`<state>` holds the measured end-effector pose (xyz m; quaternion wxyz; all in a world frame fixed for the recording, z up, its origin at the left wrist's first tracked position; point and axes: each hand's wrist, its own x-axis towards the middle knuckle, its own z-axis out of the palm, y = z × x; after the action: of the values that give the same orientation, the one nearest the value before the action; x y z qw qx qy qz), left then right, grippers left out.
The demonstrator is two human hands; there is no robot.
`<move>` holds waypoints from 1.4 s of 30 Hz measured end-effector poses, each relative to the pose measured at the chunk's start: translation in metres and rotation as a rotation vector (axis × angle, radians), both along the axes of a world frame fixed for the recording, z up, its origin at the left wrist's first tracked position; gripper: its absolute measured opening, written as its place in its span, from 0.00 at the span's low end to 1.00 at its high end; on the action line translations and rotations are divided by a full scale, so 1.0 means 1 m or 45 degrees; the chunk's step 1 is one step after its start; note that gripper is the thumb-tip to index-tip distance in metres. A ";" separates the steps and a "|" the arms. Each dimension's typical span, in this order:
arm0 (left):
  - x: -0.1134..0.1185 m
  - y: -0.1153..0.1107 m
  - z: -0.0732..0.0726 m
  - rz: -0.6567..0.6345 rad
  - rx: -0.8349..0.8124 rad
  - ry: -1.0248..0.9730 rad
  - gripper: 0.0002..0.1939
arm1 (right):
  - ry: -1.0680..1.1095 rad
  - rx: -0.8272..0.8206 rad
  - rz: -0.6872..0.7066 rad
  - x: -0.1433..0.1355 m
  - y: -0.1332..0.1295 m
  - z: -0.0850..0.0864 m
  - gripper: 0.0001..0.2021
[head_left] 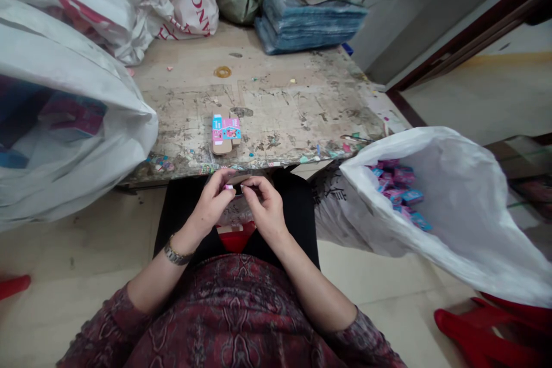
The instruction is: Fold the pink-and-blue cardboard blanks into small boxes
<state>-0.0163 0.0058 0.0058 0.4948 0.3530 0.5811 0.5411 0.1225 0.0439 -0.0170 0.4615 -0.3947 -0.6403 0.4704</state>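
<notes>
Just below the table edge, over my lap, my left hand (pixel 215 200) closes its fingers on a small carton (pixel 229 187), of which a pink-and-white bit shows. My right hand (pixel 266 207) pinches at the other side of it, thumb and forefinger together near a pale edge. Most of the carton is hidden by my fingers. In front of my hands, a flattened pink-and-blue carton (pixel 226 129) with bare brown flaps lies on the worn table (pixel 293 103).
At right, an open white sack (pixel 457 184) holds several small pink-and-blue boxes (pixel 399 190). Another white sack (pixel 77 98) with cartons bulges at left. Blue plastic-wrapped stacks (pixel 310 23) sit at the table's back. A red stool (pixel 487 328) stands lower right.
</notes>
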 end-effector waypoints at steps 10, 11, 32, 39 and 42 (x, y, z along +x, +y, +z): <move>0.002 -0.001 -0.003 -0.048 -0.016 0.017 0.27 | 0.255 -0.343 0.086 -0.002 0.002 0.000 0.17; 0.002 -0.001 -0.002 -0.048 -0.030 0.003 0.27 | 0.244 -0.334 0.107 -0.001 0.003 0.001 0.16; -0.009 -0.001 -0.003 -0.160 -0.308 -0.490 0.17 | -0.046 0.118 0.297 0.016 0.013 0.018 0.11; -0.012 0.000 -0.005 -0.188 -0.244 -0.350 0.22 | -0.058 0.108 0.247 0.016 0.012 0.015 0.08; -0.012 0.000 -0.007 -0.207 -0.234 -0.291 0.22 | -0.087 0.097 0.201 0.014 0.010 0.013 0.08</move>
<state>-0.0281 0.0058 -0.0014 0.6301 0.2882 0.5377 0.4805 0.1368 0.0542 -0.0038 0.4157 -0.3411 -0.7021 0.4669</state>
